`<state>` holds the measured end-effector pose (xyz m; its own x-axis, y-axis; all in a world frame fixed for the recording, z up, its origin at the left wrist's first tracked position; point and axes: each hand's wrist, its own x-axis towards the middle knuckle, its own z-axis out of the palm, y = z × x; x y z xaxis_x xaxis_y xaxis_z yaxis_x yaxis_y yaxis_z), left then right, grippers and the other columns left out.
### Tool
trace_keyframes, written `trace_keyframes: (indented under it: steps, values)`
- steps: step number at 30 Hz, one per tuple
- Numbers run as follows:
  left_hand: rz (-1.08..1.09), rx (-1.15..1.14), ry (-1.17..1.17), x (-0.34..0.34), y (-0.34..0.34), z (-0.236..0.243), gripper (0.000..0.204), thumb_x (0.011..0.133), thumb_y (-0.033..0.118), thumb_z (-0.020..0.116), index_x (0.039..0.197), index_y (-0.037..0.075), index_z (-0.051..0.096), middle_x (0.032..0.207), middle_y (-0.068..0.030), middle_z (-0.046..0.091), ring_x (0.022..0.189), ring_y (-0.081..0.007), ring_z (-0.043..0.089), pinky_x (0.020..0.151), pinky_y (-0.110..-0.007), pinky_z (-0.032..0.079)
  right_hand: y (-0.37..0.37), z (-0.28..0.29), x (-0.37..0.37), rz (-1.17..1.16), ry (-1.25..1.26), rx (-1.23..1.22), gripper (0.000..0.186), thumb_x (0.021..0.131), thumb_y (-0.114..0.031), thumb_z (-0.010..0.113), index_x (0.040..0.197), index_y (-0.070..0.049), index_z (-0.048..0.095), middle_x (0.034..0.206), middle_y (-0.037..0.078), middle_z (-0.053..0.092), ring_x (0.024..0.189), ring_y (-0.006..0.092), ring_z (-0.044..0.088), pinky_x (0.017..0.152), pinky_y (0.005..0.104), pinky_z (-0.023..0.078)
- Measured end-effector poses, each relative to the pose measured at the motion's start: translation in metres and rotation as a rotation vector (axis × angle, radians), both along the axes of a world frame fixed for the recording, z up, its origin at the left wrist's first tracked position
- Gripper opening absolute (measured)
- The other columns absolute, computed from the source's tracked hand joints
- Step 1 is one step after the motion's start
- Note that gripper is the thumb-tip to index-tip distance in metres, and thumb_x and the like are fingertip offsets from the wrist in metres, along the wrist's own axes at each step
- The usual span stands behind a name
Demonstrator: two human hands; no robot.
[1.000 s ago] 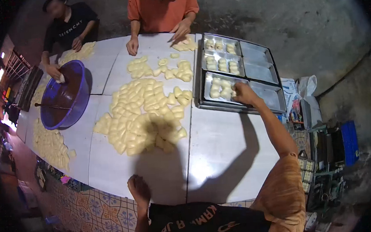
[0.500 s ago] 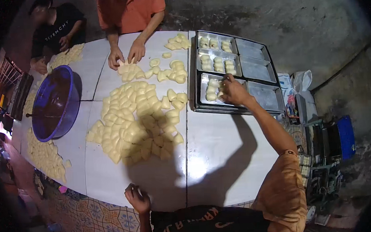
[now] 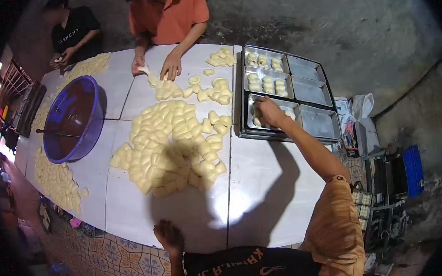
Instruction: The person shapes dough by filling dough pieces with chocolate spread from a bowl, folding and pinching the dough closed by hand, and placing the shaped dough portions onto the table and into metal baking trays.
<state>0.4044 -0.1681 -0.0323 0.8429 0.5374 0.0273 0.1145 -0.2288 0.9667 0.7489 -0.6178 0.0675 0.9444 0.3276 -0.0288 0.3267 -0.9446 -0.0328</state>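
My right hand (image 3: 270,110) reaches into the near left pan (image 3: 282,97) of a dark-framed tray. Its fingers are bent down around rounded dough pieces (image 3: 257,120) at the pan's left side; the fingertips are partly hidden. Another dough row (image 3: 289,114) shows beyond my wrist. By the table's near edge, my left hand (image 3: 169,237) holds nothing, with its fingers loosely apart. Left of the tray lies a broad spread of cut pale dough pieces (image 3: 162,136), partly under my shadow.
Two far pans hold dough rows (image 3: 267,84); the right-hand pans (image 3: 311,89) are bare metal. A purple basin (image 3: 97,102) stands at left, ringed by more dough (image 3: 56,181). Across the table, a co-worker's hands (image 3: 171,66) handle dough; another person stands far left.
My right hand has shifted left within the pan, from beside the left dough row onto it. The co-worker's hands have moved apart, stretching a dough strip. The whole view has shifted slightly.
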Motion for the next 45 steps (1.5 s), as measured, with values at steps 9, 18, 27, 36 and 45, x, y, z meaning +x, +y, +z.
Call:
trace_keyframes:
  steps: [9, 18, 27, 36, 45]
  values:
    - [-0.214, 0.873, -0.038, -0.008, 0.014, -0.006, 0.024, 0.078, 0.012, 0.058, 0.098, -0.001, 0.058, 0.107, -0.0202, 0.056, 0.105, -0.0366, 0.051, 0.095, -0.051, 0.036, 0.006, 0.01, -0.042, -0.074, -0.077, 0.519, 0.058, 0.069, -0.003, 0.064, 0.125, 0.001, 0.052, 0.126, 0.025, 0.053, 0.118, 0.0383, 0.049, 0.097, 0.042, 0.043]
    - [-0.241, 0.638, -0.103, -0.024, 0.055, -0.032, 0.016, 0.079, 0.0, 0.056, 0.094, -0.001, 0.062, 0.101, -0.0161, 0.061, 0.104, -0.0317, 0.055, 0.093, -0.044, 0.041, 0.084, 0.011, -0.114, -0.4, -0.428, 0.488, 0.057, 0.083, -0.011, 0.06, 0.135, 0.001, 0.041, 0.113, 0.029, 0.057, 0.108, 0.0433, 0.055, 0.084, 0.0422, 0.049]
    - [-0.506, -0.007, 0.013, 0.03, 0.07, 0.038, 0.013, 0.087, -0.001, 0.053, 0.095, -0.002, 0.063, 0.094, -0.0106, 0.064, 0.088, -0.0214, 0.062, 0.083, -0.03, 0.047, 0.275, -0.043, -0.274, -0.533, -0.011, 0.941, 0.04, 0.079, -0.014, 0.065, 0.114, 0.003, 0.058, 0.087, 0.022, 0.056, 0.085, 0.0365, 0.056, 0.075, 0.0431, 0.047]
    - [-0.989, -0.145, -0.054, 0.072, 0.125, 0.099, 0.012, 0.088, 0.0, 0.056, 0.096, -0.003, 0.065, 0.095, -0.0096, 0.066, 0.088, -0.014, 0.061, 0.08, -0.026, 0.048, 0.343, -0.037, -0.295, -0.781, -0.094, 0.796, 0.038, 0.072, -0.025, 0.075, 0.091, 0.005, 0.061, 0.079, 0.021, 0.065, 0.068, 0.026, 0.064, 0.063, 0.0355, 0.05]
    - [-1.186, -0.695, 0.038, 0.064, 0.166, 0.09, 0.038, 0.093, 0.011, 0.058, 0.128, -0.001, 0.051, 0.126, -0.0108, 0.053, 0.109, -0.0154, 0.052, 0.087, -0.028, 0.047, 0.468, 0.028, -0.358, -0.652, 0.039, 2.098, 0.029, 0.09, -0.014, 0.062, 0.11, 0.004, 0.051, 0.11, 0.015, 0.057, 0.082, 0.0201, 0.063, 0.071, 0.0308, 0.056]
